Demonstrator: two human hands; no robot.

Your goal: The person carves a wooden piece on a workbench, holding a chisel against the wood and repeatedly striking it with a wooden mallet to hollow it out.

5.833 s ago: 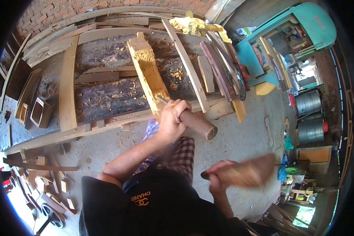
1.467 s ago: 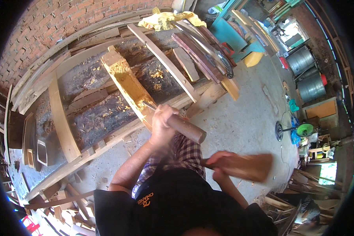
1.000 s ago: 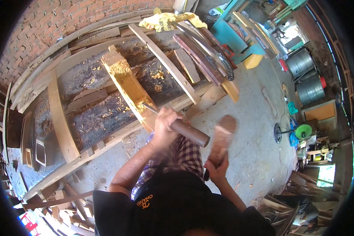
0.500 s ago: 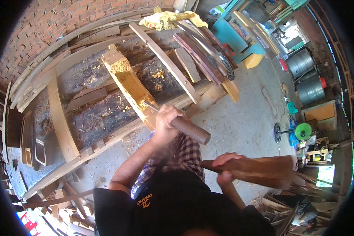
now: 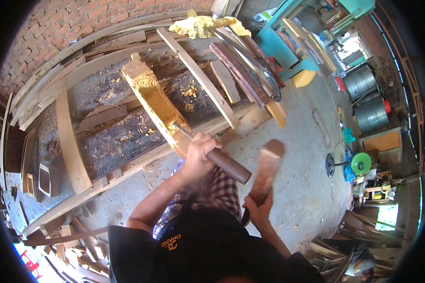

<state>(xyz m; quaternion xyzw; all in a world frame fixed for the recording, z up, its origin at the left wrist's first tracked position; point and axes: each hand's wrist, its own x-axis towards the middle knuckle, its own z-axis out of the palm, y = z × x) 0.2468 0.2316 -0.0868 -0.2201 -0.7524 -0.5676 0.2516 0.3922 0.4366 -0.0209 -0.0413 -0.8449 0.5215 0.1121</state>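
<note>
My left hand (image 5: 200, 153) is wrapped round a chisel (image 5: 230, 166) with a thick, round brown handle. Its metal blade slants down into the near end of a long trough cut in a pale timber beam (image 5: 134, 70). The cut wood inside is yellow and rough, and the blade's very tip is hard to make out. In my right hand (image 5: 260, 211) is a wooden mallet (image 5: 269, 162), gripped by its handle with the head raised. The mallet head is slightly blurred and stands apart from the chisel handle, to its right.
The beam lies across a dark, chip-strewn workbench (image 5: 113, 155). A pale batten (image 5: 198, 78), reddish boards (image 5: 238, 73) and a handsaw (image 5: 275, 89) lie to its right. Behind them is a yellow sack (image 5: 210, 27). A green fan (image 5: 361, 163) stands on the right, near scrap wood (image 5: 335, 250).
My right hand has swung the mallet from out at the right, lying sideways, inward and up toward the chisel handle. My left hand and the chisel have barely moved.
</note>
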